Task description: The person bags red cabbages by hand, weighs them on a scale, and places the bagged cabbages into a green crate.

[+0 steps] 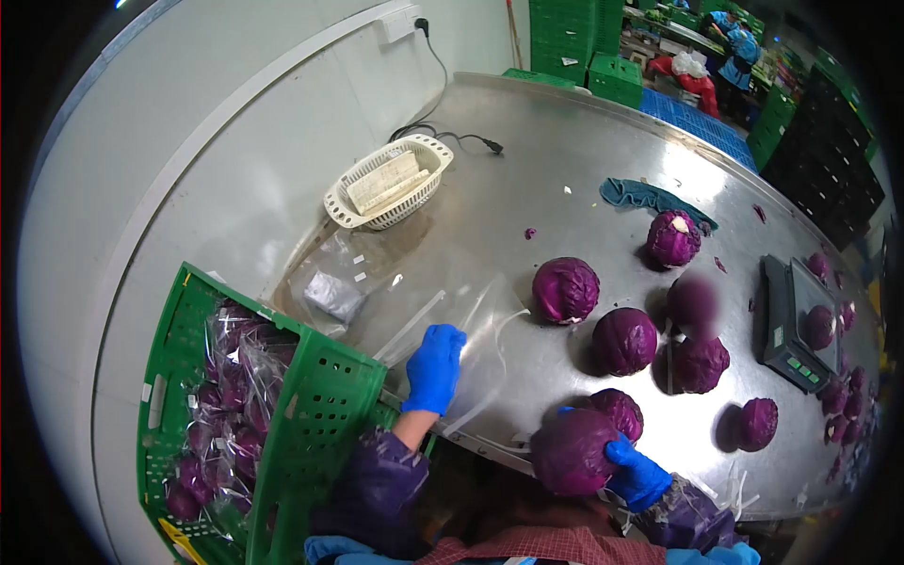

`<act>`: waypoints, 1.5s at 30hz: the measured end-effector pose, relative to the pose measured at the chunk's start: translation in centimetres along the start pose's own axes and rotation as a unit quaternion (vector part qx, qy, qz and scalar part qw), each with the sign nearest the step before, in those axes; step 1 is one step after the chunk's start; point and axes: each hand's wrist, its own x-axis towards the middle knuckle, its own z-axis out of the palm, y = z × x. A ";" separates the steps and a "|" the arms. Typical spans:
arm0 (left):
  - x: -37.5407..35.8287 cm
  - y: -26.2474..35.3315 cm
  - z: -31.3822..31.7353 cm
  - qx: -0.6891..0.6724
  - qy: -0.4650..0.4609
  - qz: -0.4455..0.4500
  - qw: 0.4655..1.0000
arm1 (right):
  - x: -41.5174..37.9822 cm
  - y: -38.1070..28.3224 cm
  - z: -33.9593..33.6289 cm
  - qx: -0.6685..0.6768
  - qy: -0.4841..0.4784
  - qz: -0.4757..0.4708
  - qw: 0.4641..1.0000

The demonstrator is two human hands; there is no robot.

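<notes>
My left hand (pixel 434 369), in a blue glove, is closed at the near edge of the metal table, against a clear plastic bag (pixel 485 344) that lies to its right. What its fingers pinch is too small to make out. My right hand (pixel 633 473), also blue-gloved, holds a large purple cabbage (pixel 573 452) over the table's near edge, its fingers around the right side. Just behind that one sits a smaller cabbage (pixel 617 414). Further back several more cabbages rest on the metal, among them one at the middle (pixel 566 290) and one beside it (pixel 625 341).
A green crate (pixel 325 405) with bagged cabbages stands at left. A white basket (pixel 388 181), a black cable (pixel 461 138) and a teal cloth (pixel 659 201) lie further back. At right are a scale (pixel 791 325) and more cabbages. A person (pixel 741 56) is in the background.
</notes>
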 end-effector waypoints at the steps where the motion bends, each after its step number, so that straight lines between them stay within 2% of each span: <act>1: -0.6 0.5 0.4 0.017 -0.023 0.029 0.999 | 0.6 0.1 0.9 -0.016 -0.072 -0.014 0.997; 2: -2.0 1.0 0.7 0.033 -0.049 0.056 0.997 | 1.2 0.0 2.2 0.006 -0.089 0.013 0.996; 3: -3.6 1.8 0.8 0.064 -0.114 0.149 0.980 | 1.6 -0.2 3.3 0.023 -0.107 0.041 0.993; 4: -4.9 2.2 1.7 0.070 -0.158 0.152 0.973 | 2.3 0.3 3.5 -0.001 -0.112 0.043 0.993; 5: -5.6 3.0 1.1 -0.106 -0.125 0.126 0.978 | 3.4 0.7 3.6 -0.023 -0.118 0.035 0.992; 6: -6.4 3.3 0.0 -0.280 -0.102 0.100 0.949 | 4.2 0.7 4.7 -0.037 -0.126 0.009 0.991; 8: -7.5 0.6 0.1 -0.193 -0.092 0.250 0.944 | 6.2 1.0 4.9 -0.111 -0.108 -0.065 0.986; 9: -7.8 0.2 0.3 -0.336 -0.139 -0.004 0.931 | 6.9 1.5 3.9 -0.178 -0.058 -0.080 0.979; 10: -6.4 2.7 -1.7 -0.558 -0.091 -0.243 0.788 | 6.6 1.3 3.8 -0.207 -0.049 -0.121 0.970; 11: -5.5 1.8 -2.0 -0.586 -0.100 -0.320 0.738 | 7.7 2.8 2.0 -0.265 -0.034 -0.199 0.943; 12: -6.0 0.5 -1.3 -0.579 -0.044 -0.246 0.776 | 8.2 3.7 1.2 -0.328 -0.010 -0.245 0.912; 13: -5.7 1.0 -1.8 -0.546 -0.072 -0.232 0.802 | 8.3 4.2 0.6 -0.405 0.011 -0.277 0.871; 14: -5.5 1.8 -2.5 -0.510 -0.090 -0.218 0.827 | 8.2 4.2 0.7 -0.460 0.028 -0.251 0.851; 15: -5.4 2.3 -2.6 -0.518 -0.110 -0.206 0.823 | 8.1 4.3 1.1 -0.473 0.042 -0.234 0.848; 16: -5.2 2.7 -2.9 -0.480 -0.091 -0.200 0.849 | 8.0 4.2 1.5 -0.488 0.052 -0.235 0.839; 17: -4.8 3.0 -3.4 -0.438 -0.067 -0.195 0.875 | 7.8 3.6 2.0 -0.502 0.059 -0.222 0.834; 18: -4.8 3.9 -4.3 -0.438 -0.072 -0.189 0.876 | 7.8 3.2 2.4 -0.513 0.063 -0.206 0.831; 19: -5.4 5.2 -5.0 -0.335 -0.070 -0.105 0.934 | 8.7 3.4 2.1 -0.510 0.066 -0.212 0.831; 20: -6.2 7.1 -6.2 -0.225 -0.065 -0.019 0.972 | 10.0 3.9 1.5 -0.414 0.089 -0.176 0.889; 21: -6.4 12.5 -8.6 -0.212 -0.088 -0.095 0.969 | 10.8 4.3 1.1 -0.312 0.108 -0.134 0.934; 22: -6.4 12.3 -8.3 -0.210 -0.088 -0.095 0.969 | 10.9 4.2 1.0 -0.310 0.107 -0.135 0.935; 24: -6.7 11.5 -6.9 -0.255 -0.061 0.027 0.965 | 11.1 4.3 1.2 -0.173 0.136 -0.094 0.971; 25: -6.5 11.0 -5.8 -0.248 -0.055 0.018 0.967 | 11.8 5.0 0.9 -0.232 0.170 -0.173 0.942; 27: -5.8 9.6 -4.7 -0.303 -0.035 -0.053 0.951 | 12.1 5.7 0.4 -0.283 0.100 -0.276 0.913; 28: -5.6 10.4 -5.1 -0.234 -0.025 -0.008 0.972 | 10.7 3.8 1.5 -0.312 0.100 -0.263 0.907; 29: -5.7 9.2 -4.5 -0.228 -0.014 0.078 0.970 | 11.3 3.3 0.6 -0.441 0.137 -0.313 0.830; 30: -5.8 11.2 -5.9 -0.243 -0.051 0.073 0.966 | 10.7 2.5 0.9 -0.496 0.151 -0.319 0.794; 31: -5.8 12.0 -6.6 -0.206 -0.039 0.107 0.972 | 11.5 2.2 0.2 -0.471 0.134 -0.284 0.824; 32: -5.9 11.8 -6.7 -0.229 -0.038 0.068 0.970 | 11.9 2.2 -0.2 -0.464 0.122 -0.284 0.830; 33: -5.8 11.2 -6.3 -0.256 -0.038 0.034 0.965 | 11.3 2.2 0.7 -0.460 0.137 -0.242 0.843; 34: -5.6 10.8 -6.1 -0.246 -0.024 0.022 0.969 | 11.3 2.7 1.2 -0.511 0.159 -0.284 0.796; 36: -5.8 10.2 -5.4 -0.235 -0.046 0.044 0.970 | 10.3 2.1 3.3 -0.666 0.109 -0.271 0.686; 37: -6.1 9.9 -5.0 -0.231 -0.040 0.034 0.972 | 11.0 2.7 3.0 -0.667 0.097 -0.267 0.689; 39: -6.5 9.8 -4.6 -0.188 -0.025 0.105 0.976 | 13.1 3.7 1.7 -0.786 0.103 -0.290 0.537; 40: -6.8 10.0 -4.7 -0.185 -0.019 0.100 0.978 | 13.5 3.9 1.3 -0.786 0.095 -0.291 0.537; 42: -7.6 10.3 -5.1 -0.062 -0.033 0.190 0.979 | 13.8 3.7 0.4 -0.550 0.106 -0.254 0.788; 43: -7.9 10.0 -5.1 -0.087 -0.062 0.192 0.976 | 14.5 4.5 -0.6 -0.488 0.132 -0.252 0.825; 44: -8.1 9.8 -5.4 -0.087 -0.059 0.186 0.977 | 15.5 5.6 -2.4 -0.491 0.127 -0.249 0.825; 45: -8.4 9.6 -5.7 -0.003 -0.071 0.188 0.980 | 16.6 6.7 -4.5 -0.566 0.127 -0.260 0.772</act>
